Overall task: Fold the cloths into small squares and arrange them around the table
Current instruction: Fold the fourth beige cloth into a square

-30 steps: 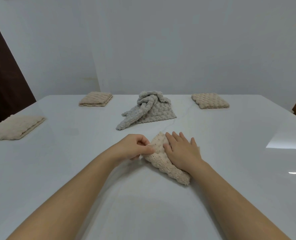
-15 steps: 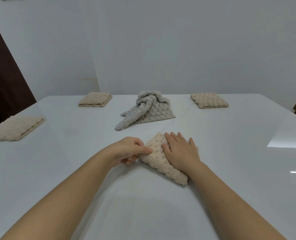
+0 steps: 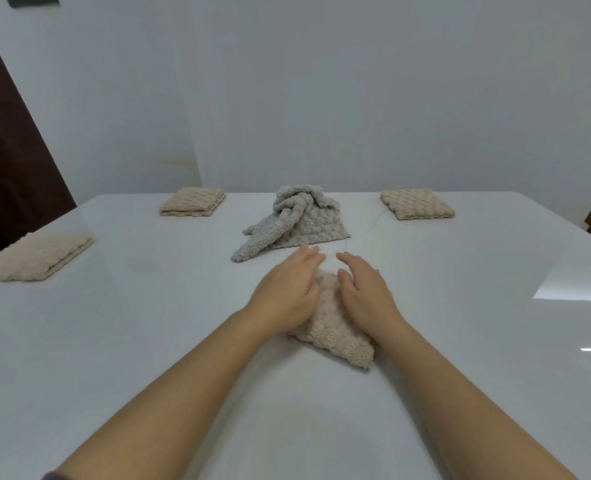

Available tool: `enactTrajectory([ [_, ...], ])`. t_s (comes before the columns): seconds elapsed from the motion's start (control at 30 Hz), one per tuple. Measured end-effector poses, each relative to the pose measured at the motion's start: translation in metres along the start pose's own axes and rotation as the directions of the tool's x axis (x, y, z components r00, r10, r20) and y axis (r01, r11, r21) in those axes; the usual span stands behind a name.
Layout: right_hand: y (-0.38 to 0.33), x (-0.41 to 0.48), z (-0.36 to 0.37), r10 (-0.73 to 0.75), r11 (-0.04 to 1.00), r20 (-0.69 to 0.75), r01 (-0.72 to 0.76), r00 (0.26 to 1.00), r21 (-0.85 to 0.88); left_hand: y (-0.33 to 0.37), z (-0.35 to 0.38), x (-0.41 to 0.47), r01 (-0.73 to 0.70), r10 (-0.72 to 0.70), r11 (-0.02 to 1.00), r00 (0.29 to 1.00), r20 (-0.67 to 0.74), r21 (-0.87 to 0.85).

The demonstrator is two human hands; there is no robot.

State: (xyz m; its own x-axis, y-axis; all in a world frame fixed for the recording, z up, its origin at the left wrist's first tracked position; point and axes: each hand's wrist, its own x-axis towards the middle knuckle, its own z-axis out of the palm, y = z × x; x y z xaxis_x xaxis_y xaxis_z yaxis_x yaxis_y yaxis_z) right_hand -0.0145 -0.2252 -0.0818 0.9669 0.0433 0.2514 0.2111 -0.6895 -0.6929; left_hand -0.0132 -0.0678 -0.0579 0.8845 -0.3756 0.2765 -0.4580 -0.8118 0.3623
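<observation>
On table, three folded cloths, one grey heap, left hand, right hand straight-fingered on fourth cloth

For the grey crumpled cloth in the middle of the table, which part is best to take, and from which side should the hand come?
Probably the grey cloth is best pinched at the free end of its long tail, which lies flat and points near-left. Come from the near side with the left hand; the twisted top would lift as a lump.
</observation>
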Motion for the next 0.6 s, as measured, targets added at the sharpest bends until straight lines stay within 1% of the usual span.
enactTrajectory([
  [0.07,-0.001,0.000,-0.009,0.051,0.989,-0.057,-0.043,0.997,0.141,0.006,0.012,0.011,-0.099,0.087,0.993,0.982,0.169,0.063],
  [0.1,-0.001,-0.001,-0.014,0.083,0.983,-0.066,-0.071,0.994,0.170,0.005,0.019,0.012,-0.119,0.093,0.988,0.965,0.247,0.093],
  [0.13,0.001,-0.004,-0.021,0.110,0.980,-0.073,-0.096,0.991,0.177,0.003,0.025,0.012,-0.110,0.073,0.988,0.950,0.303,0.108],
  [0.2,0.008,-0.009,-0.033,0.139,0.979,-0.105,-0.121,0.985,0.167,-0.001,0.030,0.008,-0.032,-0.006,0.994,0.941,0.338,0.108],
  [0.27,0.013,-0.015,-0.044,0.177,0.969,-0.145,-0.146,0.974,0.202,-0.001,0.031,0.001,0.071,-0.111,0.988,0.943,0.315,0.135],
  [0.3,0.013,-0.017,-0.048,0.211,0.953,-0.137,-0.172,0.968,0.250,0.000,0.031,-0.004,0.130,-0.172,0.979,0.941,0.293,0.156],
  [0.33,0.012,-0.019,-0.052,0.250,0.926,-0.089,-0.211,0.964,0.314,0.000,0.031,-0.011,0.192,-0.235,0.965,0.934,0.268,0.176],
  [0.37,0.009,-0.021,-0.053,0.283,0.890,0.001,-0.263,0.959,0.373,0.001,0.031,-0.017,0.253,-0.295,0.949,0.923,0.246,0.189],
  [0.4,0.004,-0.022,-0.054,0.303,0.850,0.116,-0.323,0.946,0.415,0.001,0.030,-0.022,0.306,-0.345,0.933,0.910,0.230,0.190],
  [0.47,-0.006,-0.023,-0.053,0.313,0.780,0.331,-0.440,0.890,0.446,-0.001,0.023,-0.028,0.372,-0.398,0.915,0.895,0.200,0.158],
  [0.5,-0.010,-0.024,-0.051,0.312,0.755,0.409,-0.485,0.858,0.441,-0.004,0.018,-0.031,0.381,-0.403,0.913,0.897,0.182,0.144],
  [0.53,-0.011,-0.024,-0.050,0.317,0.742,0.456,-0.517,0.832,0.427,-0.006,0.015,-0.031,0.364,-0.387,0.919,0.906,0.174,0.149],
  [0.6,-0.012,-0.023,-0.046,0.356,0.732,0.490,-0.563,0.796,0.384,-0.009,0.014,-0.035,0.306,-0.347,0.929,0.915,0.204,0.208],
])
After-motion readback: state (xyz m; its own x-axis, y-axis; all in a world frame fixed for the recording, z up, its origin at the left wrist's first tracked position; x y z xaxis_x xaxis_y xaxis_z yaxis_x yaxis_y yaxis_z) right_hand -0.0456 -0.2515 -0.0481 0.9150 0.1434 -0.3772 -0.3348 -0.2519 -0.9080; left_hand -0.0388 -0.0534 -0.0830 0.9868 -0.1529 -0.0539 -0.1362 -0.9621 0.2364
